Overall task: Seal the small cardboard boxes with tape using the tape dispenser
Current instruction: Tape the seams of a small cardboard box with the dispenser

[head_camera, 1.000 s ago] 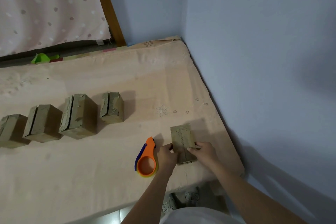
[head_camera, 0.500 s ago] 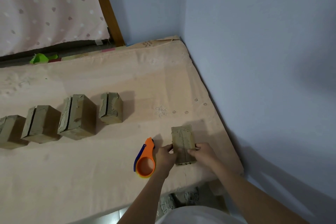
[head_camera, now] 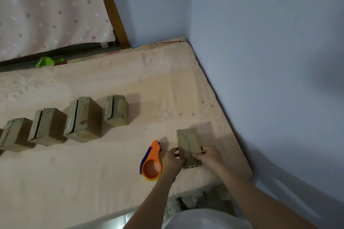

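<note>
A small cardboard box point(head_camera: 188, 141) with a taped seam down its top lies on the mattress point(head_camera: 111, 182) near the right edge. My left hand point(head_camera: 172, 161) grips its left side and my right hand point(head_camera: 209, 155) grips its right side, fingers curled onto the top. An orange tape dispenser point(head_camera: 151, 163) with a blue blade guard lies on the mattress just left of my left hand, touching nothing I hold. Several more small boxes stand in a row further left, among them one point(head_camera: 116, 110) nearest, a taller one point(head_camera: 83, 119) and another point(head_camera: 47, 126).
Blue walls point(head_camera: 260, 61) close in on the right and behind. A pink dotted curtain point(head_camera: 46, 9) and a wooden post point(head_camera: 113, 11) stand at the back left. A green scrap point(head_camera: 47, 61) lies by the mattress's far edge. More boxes point(head_camera: 188, 202) lie on the floor below.
Both hands stay on the box near the right edge, with barely any shift. The dispenser and the row of boxes have not moved.
</note>
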The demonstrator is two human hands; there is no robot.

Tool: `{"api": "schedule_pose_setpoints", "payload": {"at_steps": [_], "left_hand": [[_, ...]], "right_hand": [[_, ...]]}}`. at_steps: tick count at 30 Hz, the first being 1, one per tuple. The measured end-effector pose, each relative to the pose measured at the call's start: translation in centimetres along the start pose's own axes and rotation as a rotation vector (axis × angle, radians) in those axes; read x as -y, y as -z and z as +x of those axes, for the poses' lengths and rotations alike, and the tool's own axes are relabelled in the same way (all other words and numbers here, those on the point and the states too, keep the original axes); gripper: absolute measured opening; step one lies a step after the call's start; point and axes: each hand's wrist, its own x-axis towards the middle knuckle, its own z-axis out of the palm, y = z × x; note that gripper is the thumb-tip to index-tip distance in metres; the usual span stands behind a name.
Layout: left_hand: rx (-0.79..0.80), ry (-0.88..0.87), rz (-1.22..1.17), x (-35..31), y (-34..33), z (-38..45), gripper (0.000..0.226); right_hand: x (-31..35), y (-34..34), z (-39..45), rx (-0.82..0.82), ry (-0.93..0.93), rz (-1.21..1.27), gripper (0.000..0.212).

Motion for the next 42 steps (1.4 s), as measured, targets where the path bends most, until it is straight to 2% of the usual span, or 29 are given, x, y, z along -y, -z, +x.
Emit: {"api": "schedule_pose_setpoints", "payload": {"at_steps": [3, 6, 8, 12, 15, 18, 22, 24, 30, 34, 39, 42], "left_hand": [[0.013, 0.016, 0.036, -0.4, 1.4, 0.3, 0.039], [-0.177, -0.039, 0.175, 0.1, 4.7, 1.0, 0.03], [-0.27, -0.064, 0.321, 1.6, 7.1, 1.8, 0.038], [-0.226, 0.129, 0.566, 4.8, 10.2, 3.0, 0.059], [-0.119, 0.233, 0.537, 6.6, 10.6, 3.5, 0.069], [-0.058, 0.228, 0.523, 7.7, 10.3, 4.0, 0.064], [-0.078, 0.194, 0.584, 7.8, 9.3, 4.0, 0.037], [-0.091, 0.212, 0.622, 7.5, 8.9, 3.8, 0.03], [-0.102, 0.234, 0.669, 6.8, 8.4, 4.4, 0.022], [-0.095, 0.219, 0.71, 6.1, 8.2, 4.6, 0.027], [-0.077, 0.205, 0.532, 4.4, 9.5, 4.5, 0.027], [-0.041, 0.121, 0.424, 3.2, 10.5, 3.8, 0.03]], "right_hand": [[0.1, 0.2, -0.1, 0.026, 0.003, -0.017, 0.034], [0.0, 0.4, 0.0, 0.043, 0.005, -0.025, 0.038], [0.0, 0.3, -0.1, 0.037, 0.009, -0.026, 0.039], [0.3, 0.1, -0.3, 0.03, 0.002, -0.022, 0.039], [0.3, 0.1, -0.3, 0.029, -0.012, -0.014, 0.041], [0.4, 0.2, -0.2, 0.027, -0.021, -0.025, 0.041], [0.6, 0.0, 0.0, 0.021, -0.033, -0.04, 0.039], [0.7, 0.0, 0.0, 0.024, -0.044, -0.044, 0.038], [0.7, -0.1, -0.3, 0.02, -0.068, -0.004, 0.041], [0.9, 0.0, -0.5, 0.017, -0.065, -0.018, 0.04], [1.8, 0.1, -0.4, 0.046, -0.098, -0.057, 0.032], [3.5, 0.7, -1.0, -0.056, -0.072, -0.133, 0.03]]}}
